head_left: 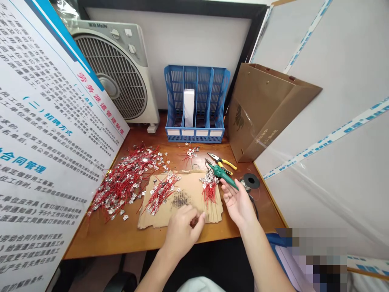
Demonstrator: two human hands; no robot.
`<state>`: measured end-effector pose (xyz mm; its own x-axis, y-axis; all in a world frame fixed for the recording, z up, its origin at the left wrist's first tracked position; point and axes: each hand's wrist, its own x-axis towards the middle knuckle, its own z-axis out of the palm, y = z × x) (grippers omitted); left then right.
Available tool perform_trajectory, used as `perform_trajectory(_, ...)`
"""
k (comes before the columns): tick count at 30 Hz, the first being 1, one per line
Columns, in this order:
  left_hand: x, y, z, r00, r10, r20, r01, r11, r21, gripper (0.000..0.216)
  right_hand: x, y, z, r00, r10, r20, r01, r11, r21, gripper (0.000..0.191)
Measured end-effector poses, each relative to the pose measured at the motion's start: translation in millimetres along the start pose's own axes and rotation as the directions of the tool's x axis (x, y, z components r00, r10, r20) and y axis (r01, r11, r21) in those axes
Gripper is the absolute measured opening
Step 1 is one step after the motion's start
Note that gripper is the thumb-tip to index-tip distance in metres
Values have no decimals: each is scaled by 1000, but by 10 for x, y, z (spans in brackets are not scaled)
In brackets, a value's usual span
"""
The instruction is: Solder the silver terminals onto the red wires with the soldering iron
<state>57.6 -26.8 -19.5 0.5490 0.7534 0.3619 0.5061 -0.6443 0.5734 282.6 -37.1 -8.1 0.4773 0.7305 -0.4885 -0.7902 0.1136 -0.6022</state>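
My left hand (185, 225) is over the front of a cardboard sheet (188, 186), fingers curled and thumb beside them; whatever they may hold is hidden. Palm up, my right hand (238, 200) has its fingers apart at the handle end of a green soldering iron (225, 176); whether it bears any weight cannot be told. The iron's tip points to the far left. On the cardboard lie two bunches of red wires with small metal pieces, a left bunch (162, 192) and a right bunch (209, 190). Dark specks (180, 198) mark its middle.
A large heap of red-wired pieces (127, 180) covers the table's left; a small group (191, 152) lies farther back. Yellow-handled pliers (223, 162) and a wire spool (251, 181) are at right. Behind stand a box fan (148, 81), a blue file rack (194, 136) and a brown paper bag (258, 109).
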Motion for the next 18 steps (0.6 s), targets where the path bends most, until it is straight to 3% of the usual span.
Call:
perform_trajectory(8, 7, 26, -34, 1000, -15, 14, 16, 1000, -24, 42, -190, -164, -89, 985, 155, 76, -162, 982, 100, 15)
perform_trajectory(18, 87, 96, -95, 998, -60, -9, 57, 981, -184, 46, -395, -183, -183, 975, 203, 92, -208, 976, 56, 21)
